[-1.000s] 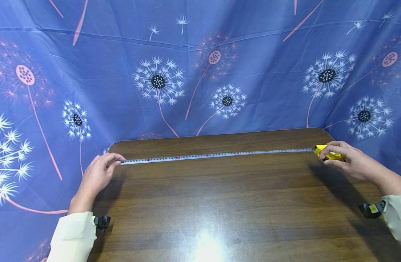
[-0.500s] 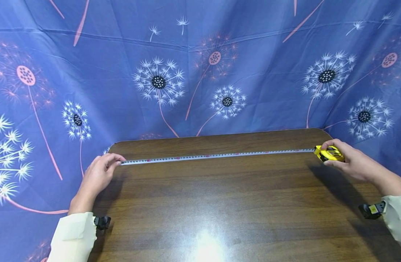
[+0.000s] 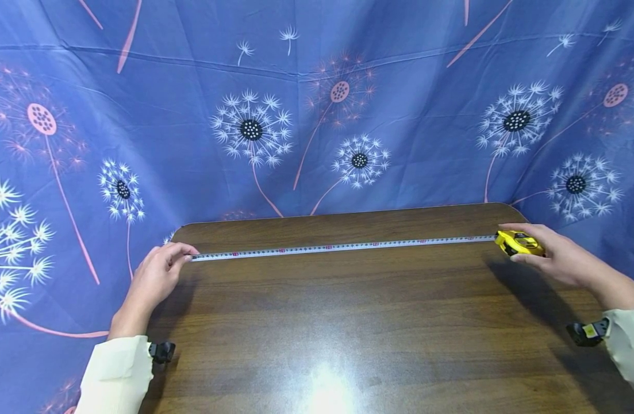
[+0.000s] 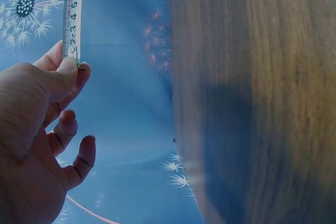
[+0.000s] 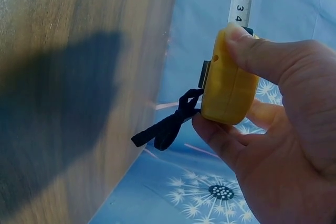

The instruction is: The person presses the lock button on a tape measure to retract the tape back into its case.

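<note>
Head view: tape blade (image 3: 342, 247) runs taut across the far part of the wooden table (image 3: 348, 322), from near the left edge to near the right edge, lying just above or on the surface; contact cannot be confirmed. Yellow tape case (image 3: 518, 243) sits at the right end, clasped by the right hand (image 3: 554, 259), thumb on top and fingers curled beneath. Right wrist view shows the case (image 5: 228, 77) held off the table edge, black wrist strap (image 5: 165, 127) dangling, blade exiting upward with printed numerals legible.

Left hand (image 3: 158, 273) pinches the blade's free end between thumb and forefinger; in the left wrist view the end (image 4: 72, 19) sits beyond the table's left edge, other fingers loosely curled.

Judgement: for a good reading, zero end should align flush with the table edge, blade kept straight, flat and parallel to the rear edge, tension even, no sag.

Surround: blue dandelion-print cloth (image 3: 317, 115) behind and on both sides.
</note>
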The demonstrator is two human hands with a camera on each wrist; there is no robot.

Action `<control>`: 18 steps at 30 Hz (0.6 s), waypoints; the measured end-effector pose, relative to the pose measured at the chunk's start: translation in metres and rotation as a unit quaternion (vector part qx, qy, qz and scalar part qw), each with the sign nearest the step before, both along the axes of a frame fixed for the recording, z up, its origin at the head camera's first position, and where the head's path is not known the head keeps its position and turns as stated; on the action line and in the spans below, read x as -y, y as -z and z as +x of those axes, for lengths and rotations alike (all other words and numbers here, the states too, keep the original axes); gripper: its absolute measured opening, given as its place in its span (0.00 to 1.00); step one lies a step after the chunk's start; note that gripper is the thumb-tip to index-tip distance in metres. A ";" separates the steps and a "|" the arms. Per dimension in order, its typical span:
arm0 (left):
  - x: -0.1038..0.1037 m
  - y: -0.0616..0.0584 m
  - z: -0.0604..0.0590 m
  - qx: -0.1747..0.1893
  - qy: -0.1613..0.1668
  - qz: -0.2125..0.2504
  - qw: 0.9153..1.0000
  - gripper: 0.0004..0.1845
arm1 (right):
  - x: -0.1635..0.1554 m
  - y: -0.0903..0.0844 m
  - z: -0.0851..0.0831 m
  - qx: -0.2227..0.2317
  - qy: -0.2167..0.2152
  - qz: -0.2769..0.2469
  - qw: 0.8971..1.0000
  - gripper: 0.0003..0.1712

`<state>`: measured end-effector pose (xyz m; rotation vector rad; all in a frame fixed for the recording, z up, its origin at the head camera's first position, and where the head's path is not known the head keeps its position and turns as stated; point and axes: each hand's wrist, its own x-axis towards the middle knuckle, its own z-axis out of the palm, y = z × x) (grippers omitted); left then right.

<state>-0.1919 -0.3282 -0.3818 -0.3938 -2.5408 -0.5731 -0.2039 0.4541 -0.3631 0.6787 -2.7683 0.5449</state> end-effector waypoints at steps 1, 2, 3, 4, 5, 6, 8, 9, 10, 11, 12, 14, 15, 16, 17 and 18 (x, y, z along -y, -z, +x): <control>0.000 0.000 0.000 -0.001 0.001 0.000 1.000 0.11 | 0.001 0.000 0.000 0.000 0.000 0.001 1.000 0.38; -0.001 0.000 0.000 -0.002 0.003 0.001 1.000 0.10 | 0.002 0.000 0.001 -0.002 -0.002 0.000 1.000 0.38; -0.001 0.000 0.000 -0.003 0.004 0.000 1.000 0.10 | 0.003 0.000 0.001 -0.005 -0.005 -0.001 1.000 0.38; -0.002 0.000 0.000 -0.002 0.004 0.000 1.000 0.10 | 0.004 0.000 0.001 -0.006 -0.005 0.000 1.000 0.38; -0.002 0.000 0.000 -0.002 0.004 -0.001 1.000 0.10 | 0.005 0.000 0.001 -0.013 -0.009 -0.002 1.000 0.38; -0.003 0.000 0.000 -0.002 0.004 -0.001 1.000 0.10 | 0.005 0.000 0.001 -0.019 -0.013 -0.003 1.000 0.38; -0.004 -0.001 -0.001 -0.002 0.006 -0.001 1.000 0.10 | 0.007 0.000 0.002 -0.022 -0.015 -0.001 1.000 0.37; -0.004 -0.001 -0.001 -0.002 0.006 -0.002 1.000 0.10 | 0.007 -0.001 0.002 -0.021 -0.015 0.001 1.000 0.37; -0.004 -0.001 0.000 -0.002 0.006 -0.002 1.000 0.10 | 0.008 -0.001 0.002 -0.020 -0.015 0.003 1.000 0.37; -0.004 -0.001 0.000 -0.001 0.006 -0.002 1.000 0.10 | 0.009 -0.001 0.002 -0.017 -0.015 0.004 1.000 0.37; -0.004 -0.001 0.000 0.000 0.005 -0.002 1.000 0.10 | 0.009 -0.001 0.002 -0.015 -0.016 0.005 1.000 0.37; -0.005 -0.001 0.000 -0.001 0.005 -0.003 1.000 0.10 | 0.011 -0.002 0.002 -0.011 -0.017 0.006 1.000 0.36; -0.005 -0.001 0.000 -0.001 0.004 -0.003 1.000 0.10 | 0.012 -0.002 0.003 -0.010 -0.019 0.004 1.000 0.36; -0.005 -0.001 -0.001 -0.001 0.004 -0.003 1.000 0.09 | 0.012 -0.002 0.003 -0.010 -0.020 0.004 1.000 0.36; -0.006 -0.001 -0.001 0.000 0.004 -0.003 1.000 0.09 | 0.013 -0.002 0.003 -0.012 -0.022 0.003 1.000 0.36; -0.006 -0.001 -0.001 0.001 0.004 -0.002 1.000 0.09 | 0.014 -0.002 0.003 -0.013 -0.024 0.002 1.000 0.36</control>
